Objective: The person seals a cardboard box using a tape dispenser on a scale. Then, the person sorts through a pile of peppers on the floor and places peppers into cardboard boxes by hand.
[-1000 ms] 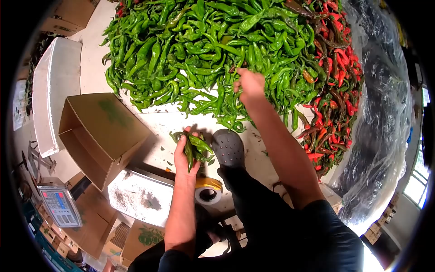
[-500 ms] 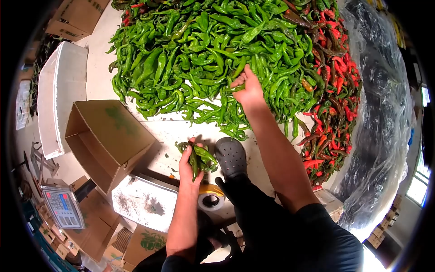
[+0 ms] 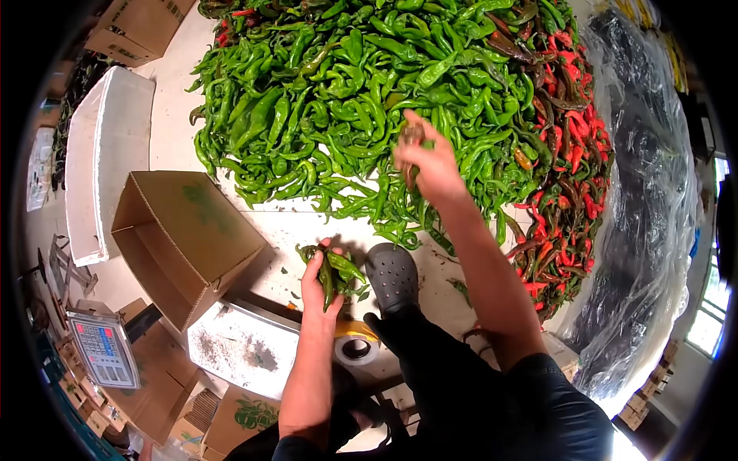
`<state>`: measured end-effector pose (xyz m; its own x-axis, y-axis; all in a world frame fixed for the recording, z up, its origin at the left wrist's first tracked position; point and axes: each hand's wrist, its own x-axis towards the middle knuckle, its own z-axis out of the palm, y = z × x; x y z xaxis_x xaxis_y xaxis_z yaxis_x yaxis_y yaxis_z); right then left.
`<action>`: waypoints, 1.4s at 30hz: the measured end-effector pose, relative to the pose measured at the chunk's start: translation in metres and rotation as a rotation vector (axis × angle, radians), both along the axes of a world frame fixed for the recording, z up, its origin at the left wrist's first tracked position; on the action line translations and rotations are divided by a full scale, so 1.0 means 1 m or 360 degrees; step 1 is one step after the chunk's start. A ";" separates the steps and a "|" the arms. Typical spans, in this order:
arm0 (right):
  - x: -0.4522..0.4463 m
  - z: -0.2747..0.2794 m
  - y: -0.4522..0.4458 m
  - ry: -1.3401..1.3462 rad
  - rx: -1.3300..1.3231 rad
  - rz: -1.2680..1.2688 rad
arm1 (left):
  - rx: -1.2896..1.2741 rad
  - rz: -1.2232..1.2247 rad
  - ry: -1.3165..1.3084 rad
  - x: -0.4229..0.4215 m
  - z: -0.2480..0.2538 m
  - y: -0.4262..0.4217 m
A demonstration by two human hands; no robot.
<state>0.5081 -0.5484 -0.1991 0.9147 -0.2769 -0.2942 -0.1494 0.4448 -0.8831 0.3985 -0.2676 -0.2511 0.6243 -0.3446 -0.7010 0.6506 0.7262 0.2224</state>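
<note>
Gotta be a produce packing room or a small warehouse. There's a massive heap of green peppers (image 3: pixel 346 100) dumped straight on the pale floor (image 3: pixel 171 127), with red peppers (image 3: pixel 580 146) piled down the right side. Over on the left you've got an open cardboard box (image 3: pixel 204 219), then nearer a grubby weighing platform (image 3: pixel 238 349), a keypad panel (image 3: pixel 102 349) and a tape roll (image 3: pixel 357 350). Proper packing kit tbh.

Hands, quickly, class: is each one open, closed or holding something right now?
Left hand: closed on several green peppers.
Right hand: closed on what looks like a brownish pepper, slightly blurred.
</note>
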 end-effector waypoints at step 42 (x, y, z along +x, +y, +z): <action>0.039 0.017 0.015 0.0062 -0.1151 0.0090 | -0.0333 -0.0149 -0.0565 0.062 0.054 -0.034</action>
<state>0.5475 -0.5338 -0.1820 0.9261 -0.3669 -0.0880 -0.1920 -0.2575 -0.9470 0.4609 -0.3014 -0.1973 0.7738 -0.5234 -0.3569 0.6254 0.7209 0.2987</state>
